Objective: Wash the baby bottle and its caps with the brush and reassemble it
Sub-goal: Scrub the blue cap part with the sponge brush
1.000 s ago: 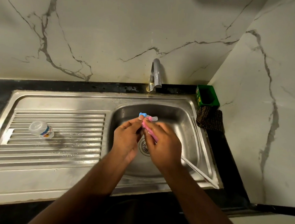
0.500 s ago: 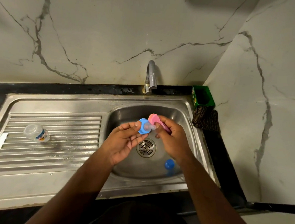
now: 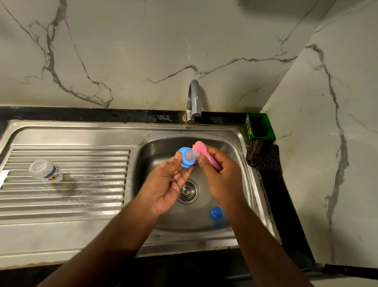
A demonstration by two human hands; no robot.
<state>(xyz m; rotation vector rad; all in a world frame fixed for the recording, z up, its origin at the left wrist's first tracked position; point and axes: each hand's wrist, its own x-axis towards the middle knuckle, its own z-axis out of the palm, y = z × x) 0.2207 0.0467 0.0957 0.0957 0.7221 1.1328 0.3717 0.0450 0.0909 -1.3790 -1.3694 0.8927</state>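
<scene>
Blue cap point(image 3: 216, 213) — basin floor point(image 3: 156, 204) obstacle

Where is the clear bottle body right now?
The bottle body lies on its side on the ribbed drainboard, left of the sink basin, away from both hands.

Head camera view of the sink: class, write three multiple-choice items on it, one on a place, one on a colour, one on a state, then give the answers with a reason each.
1. Where does the clear bottle lie?
A. on the ribbed draining board
B. in the basin
C. in the green box

2. What colour is the loose cap in the basin?
A. green
B. blue
C. white

3. What is the right hand doing?
A. hanging idle
B. turning the tap
C. gripping the pink brush

Answers: A, it lies on the ridges left of the basin; B, it shows blue near the drain; C, fingers curl round the brush against the teat ring in the left hand.
</scene>
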